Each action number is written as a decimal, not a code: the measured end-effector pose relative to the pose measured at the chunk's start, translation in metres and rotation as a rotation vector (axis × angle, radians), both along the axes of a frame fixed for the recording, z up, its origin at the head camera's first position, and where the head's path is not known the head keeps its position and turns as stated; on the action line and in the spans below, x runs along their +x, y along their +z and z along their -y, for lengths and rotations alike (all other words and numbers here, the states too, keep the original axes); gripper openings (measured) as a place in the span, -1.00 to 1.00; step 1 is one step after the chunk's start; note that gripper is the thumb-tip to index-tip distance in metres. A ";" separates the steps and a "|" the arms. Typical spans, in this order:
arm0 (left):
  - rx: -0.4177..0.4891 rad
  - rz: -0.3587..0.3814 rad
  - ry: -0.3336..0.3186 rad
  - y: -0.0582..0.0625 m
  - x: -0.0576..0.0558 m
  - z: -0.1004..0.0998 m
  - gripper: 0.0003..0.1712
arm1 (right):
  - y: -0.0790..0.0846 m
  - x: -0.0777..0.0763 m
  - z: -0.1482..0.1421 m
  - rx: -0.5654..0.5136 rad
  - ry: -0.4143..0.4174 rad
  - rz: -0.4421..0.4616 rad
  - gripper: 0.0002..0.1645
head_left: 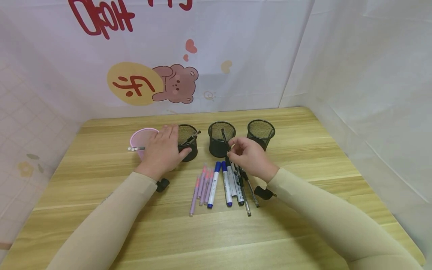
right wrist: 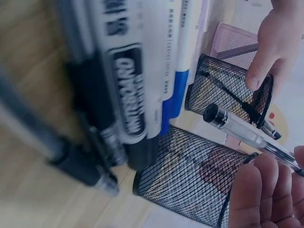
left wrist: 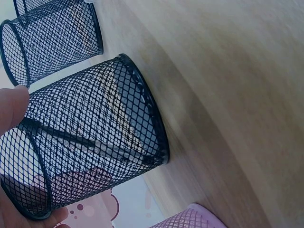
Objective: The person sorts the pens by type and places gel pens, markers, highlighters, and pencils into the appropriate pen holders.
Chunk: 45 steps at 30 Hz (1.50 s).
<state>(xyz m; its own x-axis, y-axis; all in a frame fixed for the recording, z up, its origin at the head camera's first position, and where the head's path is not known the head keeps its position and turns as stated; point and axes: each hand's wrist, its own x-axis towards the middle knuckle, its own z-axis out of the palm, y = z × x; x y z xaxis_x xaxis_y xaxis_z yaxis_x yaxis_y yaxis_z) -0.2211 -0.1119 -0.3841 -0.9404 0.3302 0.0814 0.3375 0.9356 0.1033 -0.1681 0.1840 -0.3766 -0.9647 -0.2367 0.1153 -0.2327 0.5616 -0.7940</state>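
Observation:
In the head view, my left hand (head_left: 165, 148) holds the rim of a black mesh pen cup (head_left: 190, 153), thumb at the near side and fingers round the back. A black pen (left wrist: 90, 142) leans inside that cup. My right hand (head_left: 252, 156) pinches a clear-barrelled gel pen (right wrist: 242, 130) between thumb and fingers. The pen is tilted, its upper end in front of the middle black mesh cup (head_left: 216, 147). Below the right hand lie black-capped whiteboard markers (head_left: 239, 189), blue-capped markers (head_left: 214, 187) and loose gel pens (head_left: 252, 193).
A pink mesh cup (head_left: 143, 132) with white-ended sticks stands partly behind the left hand. Another black mesh cup (head_left: 261, 139) is at the right. Several purple-and-pink pens (head_left: 194, 198) lie left of the markers on the wooden table (head_left: 202, 240). A white printed cloth (head_left: 243, 45) hangs behind.

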 end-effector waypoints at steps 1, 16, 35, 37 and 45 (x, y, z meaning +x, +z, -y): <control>0.000 0.000 0.000 0.000 0.000 0.000 0.14 | 0.000 -0.001 0.002 -0.011 0.001 -0.001 -0.70; -0.001 -0.011 -0.006 0.000 0.000 0.000 0.14 | 0.004 -0.011 0.032 -0.158 0.057 -0.040 -0.73; 0.001 -0.016 -0.004 0.000 0.000 0.000 0.14 | 0.018 -0.024 0.067 -0.196 0.083 -0.188 -0.80; 0.004 -0.019 -0.004 0.000 -0.001 0.000 0.14 | 0.021 -0.026 0.071 -0.217 0.077 -0.199 -0.81; 0.005 -0.024 -0.007 0.000 0.000 0.000 0.15 | 0.028 -0.035 0.085 -0.284 0.041 -0.218 -0.84</control>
<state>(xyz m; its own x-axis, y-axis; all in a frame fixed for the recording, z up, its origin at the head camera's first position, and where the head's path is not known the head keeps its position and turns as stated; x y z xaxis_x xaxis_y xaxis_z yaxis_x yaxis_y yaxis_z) -0.2211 -0.1123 -0.3838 -0.9357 0.3366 0.1055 0.3467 0.9327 0.0994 -0.2031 0.0987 -0.3483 -0.9007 -0.2037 0.3837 -0.4312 0.3120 -0.8466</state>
